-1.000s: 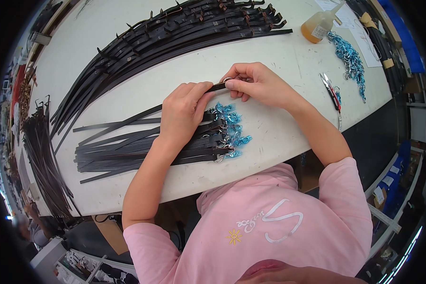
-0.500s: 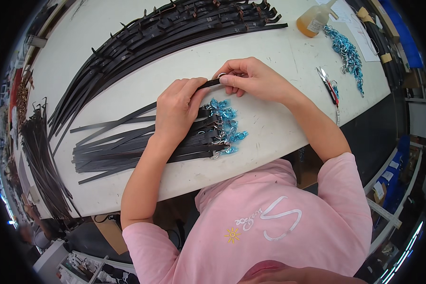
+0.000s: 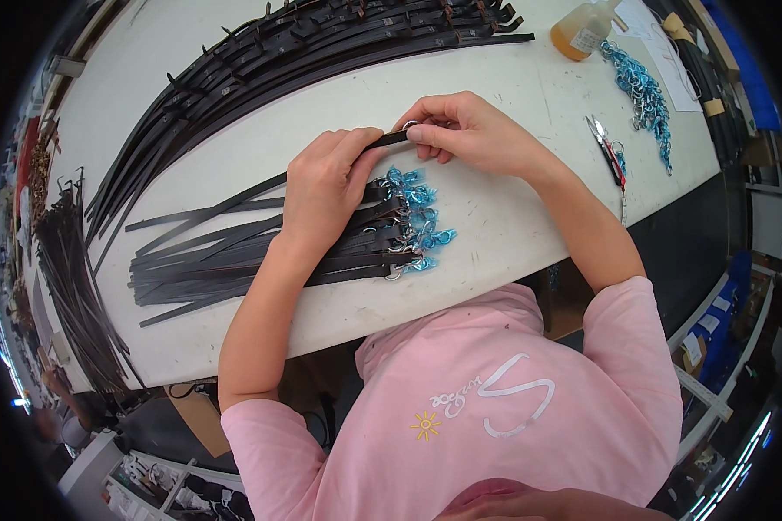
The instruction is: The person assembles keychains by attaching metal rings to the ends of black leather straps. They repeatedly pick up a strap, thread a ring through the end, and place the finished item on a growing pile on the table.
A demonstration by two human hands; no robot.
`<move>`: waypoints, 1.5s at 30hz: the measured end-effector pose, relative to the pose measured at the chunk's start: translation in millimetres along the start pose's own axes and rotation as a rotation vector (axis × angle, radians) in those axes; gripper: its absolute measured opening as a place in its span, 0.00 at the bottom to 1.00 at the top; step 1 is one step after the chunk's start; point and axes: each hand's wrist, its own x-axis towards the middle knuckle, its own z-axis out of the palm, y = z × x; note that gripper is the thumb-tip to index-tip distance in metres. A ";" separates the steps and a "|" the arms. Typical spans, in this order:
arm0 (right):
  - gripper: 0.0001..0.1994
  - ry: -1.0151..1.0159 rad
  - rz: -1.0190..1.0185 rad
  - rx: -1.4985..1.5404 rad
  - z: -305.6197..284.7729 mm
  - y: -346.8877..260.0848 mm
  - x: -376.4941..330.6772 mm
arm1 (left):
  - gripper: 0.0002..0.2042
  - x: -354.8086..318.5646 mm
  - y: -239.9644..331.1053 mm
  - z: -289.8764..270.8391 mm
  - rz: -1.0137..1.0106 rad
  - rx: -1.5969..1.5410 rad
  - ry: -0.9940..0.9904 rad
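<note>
Running over the counter (image 3: 495, 239), a black strap (image 3: 395, 138) is being pinched by the closed fingers of the left hand (image 3: 326, 176) and, beside a metal ring (image 3: 410, 124), of the right hand (image 3: 473, 130), presumably being steadied from both sides. Nearby, other straps (image 3: 208, 271) are being supported by the counter, their blue-wrapped fittings (image 3: 423, 217) lying together, seemingly against tangling.

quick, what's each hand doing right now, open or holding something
Left hand: closed, holding a black strap.
Right hand: closed, pinching the same strap's end, at a metal ring.
</note>
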 end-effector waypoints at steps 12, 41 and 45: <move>0.12 0.016 -0.023 -0.049 2.1 0.4 -0.3 | 0.09 0.6 2.7 -3.9 -0.026 0.035 -0.063; 0.12 -0.004 0.033 -0.107 3.0 -4.6 1.5 | 0.07 1.6 3.8 1.1 -0.011 0.029 -0.005; 0.12 -0.010 0.032 -0.113 3.4 -6.4 0.1 | 0.08 1.9 4.0 1.6 -0.023 0.016 -0.010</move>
